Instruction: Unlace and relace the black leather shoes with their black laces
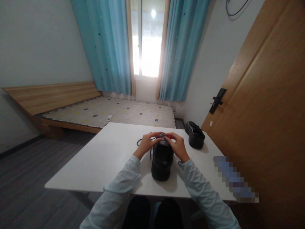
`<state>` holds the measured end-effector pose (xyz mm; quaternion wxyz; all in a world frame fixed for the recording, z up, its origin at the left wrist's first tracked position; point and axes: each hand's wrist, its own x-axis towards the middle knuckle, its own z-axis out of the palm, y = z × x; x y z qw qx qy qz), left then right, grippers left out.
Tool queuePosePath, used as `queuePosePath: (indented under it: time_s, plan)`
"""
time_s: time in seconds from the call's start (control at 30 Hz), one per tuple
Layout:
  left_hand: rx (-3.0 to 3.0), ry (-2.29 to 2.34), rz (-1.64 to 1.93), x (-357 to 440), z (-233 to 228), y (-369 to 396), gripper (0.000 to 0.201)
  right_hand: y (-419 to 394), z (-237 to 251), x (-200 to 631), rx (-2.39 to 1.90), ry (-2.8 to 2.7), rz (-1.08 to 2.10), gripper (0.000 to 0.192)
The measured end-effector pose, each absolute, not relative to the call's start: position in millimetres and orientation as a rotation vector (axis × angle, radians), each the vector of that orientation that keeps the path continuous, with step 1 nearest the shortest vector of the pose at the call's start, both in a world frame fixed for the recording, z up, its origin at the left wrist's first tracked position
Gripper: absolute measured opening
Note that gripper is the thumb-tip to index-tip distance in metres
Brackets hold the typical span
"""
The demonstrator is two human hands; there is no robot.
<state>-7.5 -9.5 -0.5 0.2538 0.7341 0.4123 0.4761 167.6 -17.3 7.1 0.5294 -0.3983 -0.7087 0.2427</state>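
A black lace-up shoe (160, 170) stands on the white table in front of me, its heel toward my body. My left hand (145, 144) is at the left of the shoe's lacing, thumb and fingers pinched on the black shoelace (139, 142), which loops out to the left and hangs down the shoe's side. My right hand (178, 144) meets it from the right, its fingers closed together at the tongue and lacing. What exactly its fingertips hold is too small to make out. A second black shoe (195, 136) rests farther back on the right.
The white table (95, 165) reaches left and back. Behind it is a bed (128, 111) with a small white remote-like object (109, 118) on it. At the right, a wooden door (269, 105) stands close to the table's edge, near a blurred-out item (234, 179).
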Motion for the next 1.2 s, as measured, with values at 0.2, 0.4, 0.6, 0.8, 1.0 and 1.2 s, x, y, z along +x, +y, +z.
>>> queuePosePath:
  time_s: [0.2,0.4,0.6,0.8,1.0,1.2]
  plan:
    - [2.003,1.175,1.376,-11,-4,-7,0.02,-12,5,157,-0.954,-1.721,0.64,0.021]
    - [1.85,1.291,1.46,-16,-8,-2,0.019,4,7,153,-1.206,-1.82,0.581,0.033]
    - [1.846,1.329,1.341,-20,-13,2,0.016,15,8,161,-1.177,-2.073,0.694,0.012]
    - [2.054,1.441,1.154,-27,-14,5,0.016,18,3,175,-1.173,-2.09,0.631,0.021]
    - [2.099,1.432,1.07,-31,-23,10,0.016,16,1,179,-1.123,-2.125,0.651,0.024]
    - [2.179,1.428,1.099,-31,-26,10,0.014,13,2,178,-1.155,-2.132,0.645,0.025]
